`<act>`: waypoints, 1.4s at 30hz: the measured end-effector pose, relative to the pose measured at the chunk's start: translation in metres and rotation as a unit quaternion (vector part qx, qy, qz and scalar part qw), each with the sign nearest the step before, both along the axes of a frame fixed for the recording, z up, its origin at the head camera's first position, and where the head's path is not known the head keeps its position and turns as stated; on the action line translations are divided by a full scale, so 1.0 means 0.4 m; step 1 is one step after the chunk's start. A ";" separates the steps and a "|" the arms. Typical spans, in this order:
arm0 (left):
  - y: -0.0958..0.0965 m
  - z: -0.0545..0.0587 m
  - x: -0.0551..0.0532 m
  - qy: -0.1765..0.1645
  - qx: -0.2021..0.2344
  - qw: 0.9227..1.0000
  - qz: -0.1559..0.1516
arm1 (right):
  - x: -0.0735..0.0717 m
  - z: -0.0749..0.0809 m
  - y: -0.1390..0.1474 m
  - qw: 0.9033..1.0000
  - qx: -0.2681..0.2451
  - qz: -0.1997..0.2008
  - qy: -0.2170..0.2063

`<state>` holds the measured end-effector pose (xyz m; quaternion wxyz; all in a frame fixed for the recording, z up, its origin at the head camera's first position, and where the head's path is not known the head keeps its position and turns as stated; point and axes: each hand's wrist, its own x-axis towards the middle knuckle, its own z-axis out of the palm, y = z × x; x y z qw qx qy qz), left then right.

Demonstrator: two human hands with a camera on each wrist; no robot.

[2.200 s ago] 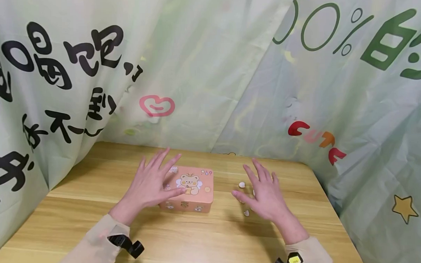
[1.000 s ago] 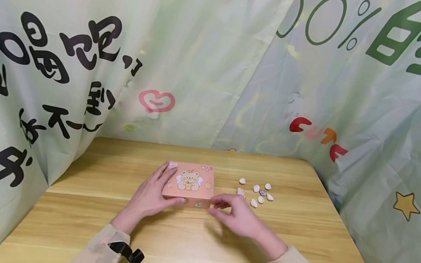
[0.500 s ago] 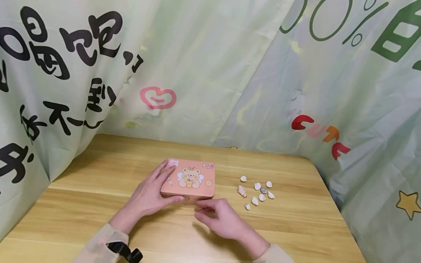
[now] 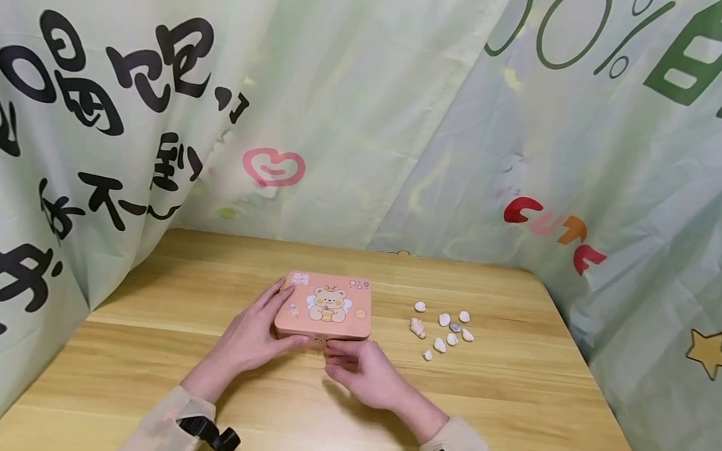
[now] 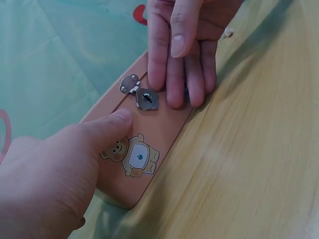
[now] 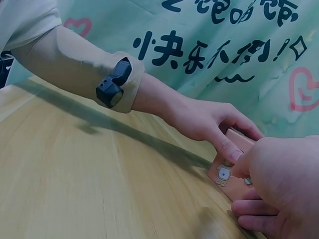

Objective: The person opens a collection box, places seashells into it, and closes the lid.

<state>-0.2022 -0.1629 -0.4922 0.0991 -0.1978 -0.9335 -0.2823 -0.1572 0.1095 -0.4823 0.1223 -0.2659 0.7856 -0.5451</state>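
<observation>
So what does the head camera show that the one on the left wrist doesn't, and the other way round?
Only the head view shows the bear picture on the lid and the gold star on the curtain. Only the left wrist view shows the bear drawing on the front panel and the slot in the metal latch. Both show the pink box, left hand, right hand, wooden table and curtain.

Curtained-off nook; can't tell home or studio.
Wood-grain desk (image 4: pixel 521 379) right here, hemmed by pale green curtains (image 4: pixel 345 106) printed with "CUTE" lettering (image 4: pixel 574 229), heart (image 4: pixel 273 170), star (image 4: pixel 709 354).
</observation>
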 end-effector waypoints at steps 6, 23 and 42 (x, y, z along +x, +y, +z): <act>0.007 0.003 0.001 0.000 0.001 1.000 -0.002 | 0.004 -0.006 -0.011 0.998 -0.025 -0.043 -0.025; 0.000 0.002 0.002 0.013 -0.014 1.000 0.004 | 0.025 -0.012 -0.086 0.938 -0.238 -0.143 -0.206; -0.005 0.002 0.001 0.022 -0.033 0.999 0.006 | 0.021 -0.027 -0.098 0.935 -0.249 -0.135 -0.214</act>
